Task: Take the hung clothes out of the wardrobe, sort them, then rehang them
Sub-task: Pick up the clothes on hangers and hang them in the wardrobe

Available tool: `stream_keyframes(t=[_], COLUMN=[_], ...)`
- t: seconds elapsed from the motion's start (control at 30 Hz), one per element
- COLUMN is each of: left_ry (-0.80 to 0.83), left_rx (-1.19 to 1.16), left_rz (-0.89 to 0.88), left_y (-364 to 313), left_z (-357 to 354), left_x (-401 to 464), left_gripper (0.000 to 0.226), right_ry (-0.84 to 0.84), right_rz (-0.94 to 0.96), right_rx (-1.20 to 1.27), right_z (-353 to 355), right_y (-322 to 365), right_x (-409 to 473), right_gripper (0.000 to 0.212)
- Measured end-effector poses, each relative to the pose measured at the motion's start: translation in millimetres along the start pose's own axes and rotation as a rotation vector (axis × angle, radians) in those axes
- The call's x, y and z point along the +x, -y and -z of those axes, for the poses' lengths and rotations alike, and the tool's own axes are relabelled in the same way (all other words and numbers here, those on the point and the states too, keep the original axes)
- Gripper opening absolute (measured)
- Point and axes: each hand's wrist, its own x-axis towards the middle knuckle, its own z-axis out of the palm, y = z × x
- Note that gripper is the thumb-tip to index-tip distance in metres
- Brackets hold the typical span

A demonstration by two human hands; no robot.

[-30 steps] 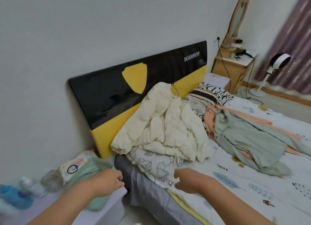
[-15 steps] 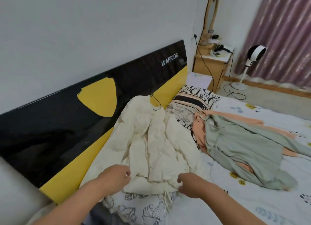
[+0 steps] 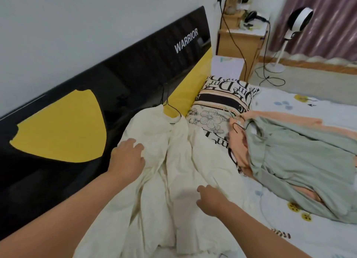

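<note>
A cream padded jacket lies spread on the bed along the headboard, still on a black wire hanger whose hook sticks out at its collar. My left hand rests on the jacket's upper left part with fingers slightly bent. My right hand hovers over or touches the jacket's right side, fingers loosely curled, holding nothing. To the right lie a sage-green garment and a peach garment under it, on another black hanger.
A black and yellow headboard runs along the left. A patterned pillow sits at the head of the bed. Beyond stand a wooden nightstand with cables, a white fan and purple curtains.
I have moved closer and over the bed. Both hands have reached forward onto the cream jacket, the left one further up towards its collar.
</note>
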Motion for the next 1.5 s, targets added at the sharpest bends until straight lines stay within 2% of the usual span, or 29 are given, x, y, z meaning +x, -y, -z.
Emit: stream_keyframes(t=[0.2,0.3,0.47,0.53,0.6,0.7,0.9,1.0,1.1,1.33,1.5], left_ry=[-0.170,-0.126,-0.059,-0.053,0.019,0.103,-0.048,-0.158,-0.269,-0.498,-0.671], left_rx=[0.274,0.364,0.455,0.381,0.263,0.114,-0.142,-0.232,-0.292,-0.342,-0.358], left_rz=[-0.076,-0.093,-0.071,0.012,0.099,0.111,0.129,0.140,0.129,0.090,0.041], left_y=[10,6,-7,-14,-21,-28,-17,-9,-7,-22,-36], left_z=[-8,-22,-52,-54,-52,-47,-4,28,61,138,183], left_x=[113,155,191,201,208,207,167,134,95,-10,-81], left_gripper=[0.052,0.058,0.062,0.058,0.042,0.026,0.026,0.031,0.032,0.031,0.029], right_ry=[-0.068,-0.064,0.048,0.047,0.060,0.070,0.044,-0.061,-0.237,-0.875,-1.064], right_rz=[-0.053,-0.076,-0.075,-0.070,-0.067,-0.054,0.009,0.015,0.022,0.082,0.160], right_rx=[0.027,-0.013,-0.111,-0.121,-0.127,-0.096,0.008,0.059,0.105,0.360,0.424], right_z=[-5,-14,-39,-41,-41,-36,-4,23,57,149,191], right_y=[21,27,30,29,27,25,9,-2,-6,-10,-18], right_x=[78,106,130,134,134,130,90,57,21,-77,-143], right_gripper=[0.055,0.060,0.055,0.054,0.055,0.053,0.039,0.038,0.039,0.045,0.058])
